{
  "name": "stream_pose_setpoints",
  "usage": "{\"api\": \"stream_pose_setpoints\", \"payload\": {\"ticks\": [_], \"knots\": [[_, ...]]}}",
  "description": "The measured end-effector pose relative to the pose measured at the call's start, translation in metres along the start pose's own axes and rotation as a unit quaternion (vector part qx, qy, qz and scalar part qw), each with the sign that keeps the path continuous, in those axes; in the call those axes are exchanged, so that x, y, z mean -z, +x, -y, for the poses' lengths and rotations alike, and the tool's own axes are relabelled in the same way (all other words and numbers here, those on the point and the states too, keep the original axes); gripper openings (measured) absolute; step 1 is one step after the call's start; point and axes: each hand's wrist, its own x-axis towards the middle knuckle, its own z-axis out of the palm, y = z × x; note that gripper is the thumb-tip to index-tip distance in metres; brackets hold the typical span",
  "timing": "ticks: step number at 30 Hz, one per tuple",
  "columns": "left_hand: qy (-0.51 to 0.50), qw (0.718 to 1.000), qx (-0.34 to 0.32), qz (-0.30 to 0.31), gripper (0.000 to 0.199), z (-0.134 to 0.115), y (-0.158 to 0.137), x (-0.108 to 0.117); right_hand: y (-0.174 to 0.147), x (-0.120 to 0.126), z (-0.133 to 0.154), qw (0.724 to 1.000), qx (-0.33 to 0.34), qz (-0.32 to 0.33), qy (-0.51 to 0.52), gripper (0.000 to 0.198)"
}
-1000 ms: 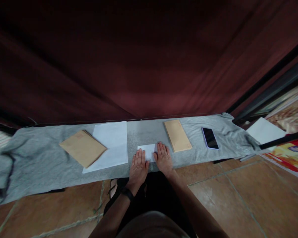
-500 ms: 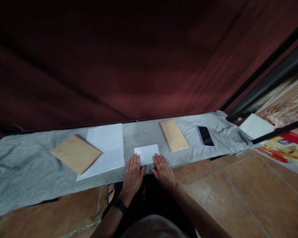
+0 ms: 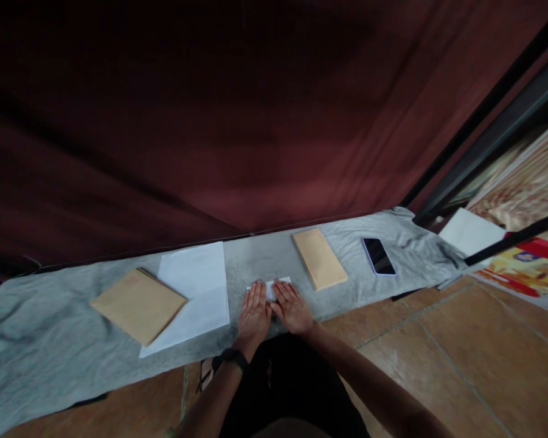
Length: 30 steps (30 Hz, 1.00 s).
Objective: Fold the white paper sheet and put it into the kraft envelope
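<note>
A small piece of white paper [image 3: 270, 291] lies flat on the grey cloth [image 3: 262, 252], mostly hidden beneath the two hands; only its far edge and a strip between the fingers show, so whether it is folded is hard to tell. The left hand [image 3: 254, 313] rests on it from about seven o'clock and the right hand [image 3: 292, 309] from between four and five, both palm down, fingers straight and together, thumbs close to each other, neither one gripping. The paper is probably very light and easily bent, likely to slide on the soft cloth unless pressed, and quick to crease; it would best be held flat under the fingertips or pinched by its edges. Near it at two o'clock is a brown stack [image 3: 320, 258], neatly squared, and farther out, between two and three, a phone [image 3: 379, 257] with its dark screen up. At nine o'clock lie larger white sheets [image 3: 205, 280], with a pile of brown envelopes [image 3: 139, 304] set askew partly over them. A dark band [image 3: 235, 358] circles the left wrist. A dark red curtain [image 3: 255, 152] hangs at twelve o'clock, and floor tiles [image 3: 415, 347] show at four.
</note>
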Motion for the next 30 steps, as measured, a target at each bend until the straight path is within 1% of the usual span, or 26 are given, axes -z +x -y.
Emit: {"api": "stream_pose_setpoints", "payload": {"ticks": [4,8,12,14,17,22,25,27,30], "knots": [[0.006,1.0,0.006,-0.027,0.058,0.007,-0.004,-0.008,-0.002,-0.01,-0.008,1.0,-0.004,-0.016,-0.022,0.059],[0.007,0.999,0.023,-0.037,0.06,0.008,-0.01,-0.01,-0.007,-0.009,-0.017,0.999,-0.019,-0.024,-0.037,0.063],[0.008,0.999,0.032,-0.04,0.063,0.009,-0.013,-0.008,-0.012,-0.006,-0.027,0.998,-0.015,-0.025,-0.051,0.066],[0.01,0.998,0.036,-0.042,0.064,0.01,-0.014,-0.007,-0.013,-0.004,-0.032,0.998,-0.008,-0.013,-0.057,0.066],[0.012,0.998,0.04,-0.04,0.064,0.009,-0.014,-0.006,-0.011,0.0,-0.038,0.998,0.007,0.024,-0.064,0.066],[0.001,0.998,0.046,-0.034,0.063,0.007,-0.012,-0.005,0.003,0.018,-0.042,0.994,0.018,0.079,-0.073,0.064],[-0.003,0.998,0.053,-0.033,0.062,0.005,-0.012,-0.004,0.014,0.027,-0.04,0.991,0.061,0.101,-0.062,0.058],[-0.005,0.998,0.055,-0.029,0.063,0.005,-0.012,-0.003,0.017,0.025,-0.036,0.989,0.093,0.106,-0.047,0.055],[-0.008,0.998,0.059,-0.021,0.061,0.004,-0.011,-0.001,0.016,0.013,-0.027,0.992,0.088,0.085,-0.037,0.054]]}}
